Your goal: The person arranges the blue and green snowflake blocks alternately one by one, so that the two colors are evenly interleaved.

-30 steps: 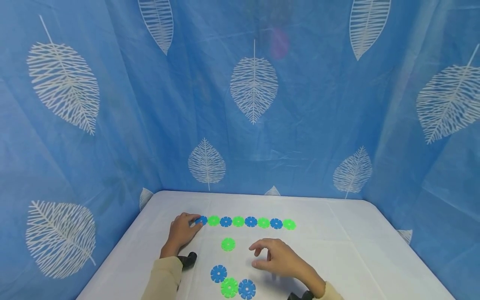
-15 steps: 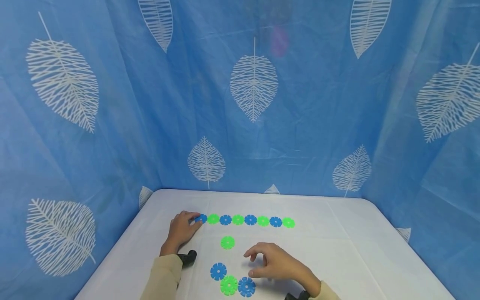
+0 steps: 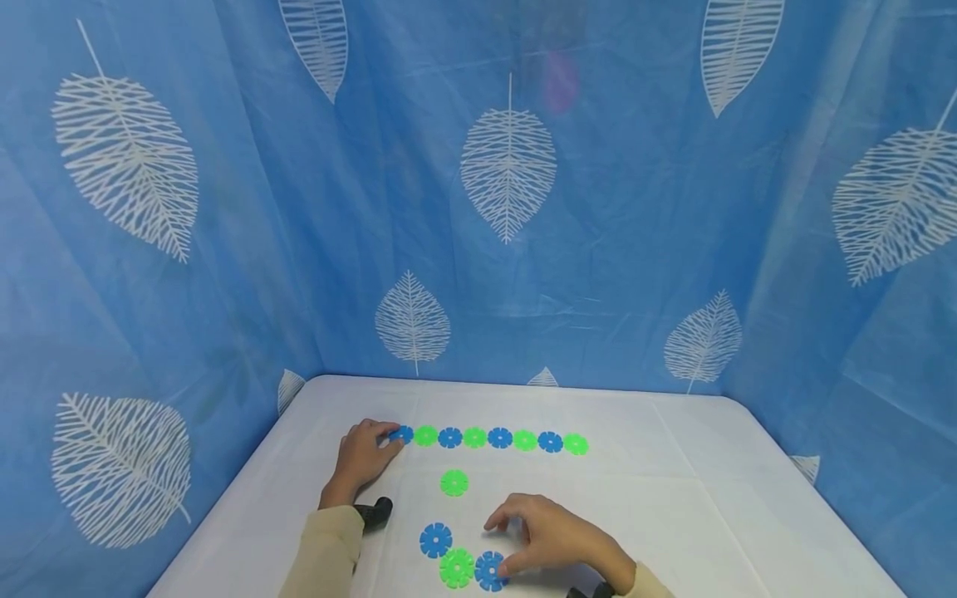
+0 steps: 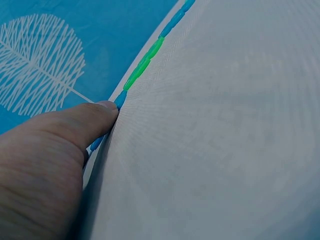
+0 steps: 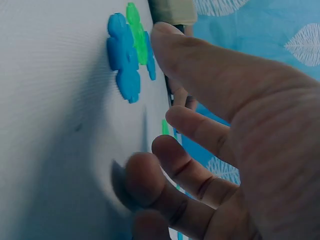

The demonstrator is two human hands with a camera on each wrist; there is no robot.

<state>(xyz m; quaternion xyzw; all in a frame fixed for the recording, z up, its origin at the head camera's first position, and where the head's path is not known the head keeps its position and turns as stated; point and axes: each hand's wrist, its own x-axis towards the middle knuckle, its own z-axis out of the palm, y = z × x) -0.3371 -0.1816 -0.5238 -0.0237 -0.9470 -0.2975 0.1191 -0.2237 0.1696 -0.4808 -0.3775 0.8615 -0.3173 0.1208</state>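
Note:
My left hand (image 3: 361, 459) pinches the blue notched plastic disc (image 3: 404, 434) at the left end of a row of alternating blue and green discs. In the left wrist view its thumb (image 4: 102, 117) lies against that end of the row, and the other fingers are hidden. My right hand (image 3: 549, 536) is above the nearest blue notched disc (image 3: 488, 571), thumb and fingers spread with nothing between them. In the right wrist view that same blue disc (image 5: 120, 55) lies flat, apart from the thumb. A green disc (image 3: 457, 569) and another blue disc (image 3: 435, 541) lie to its left.
A single green disc (image 3: 453, 482) lies between the row and the near discs. The row ends at the right with a green disc (image 3: 576, 444). A white cloth covers the table (image 3: 673, 482), and blue leaf-patterned curtains (image 3: 508, 316) surround its back and sides.
My right hand has moved left and toward me, so its thumb now overlaps the nearest blue disc in the head view. My left hand stays at the row's left end.

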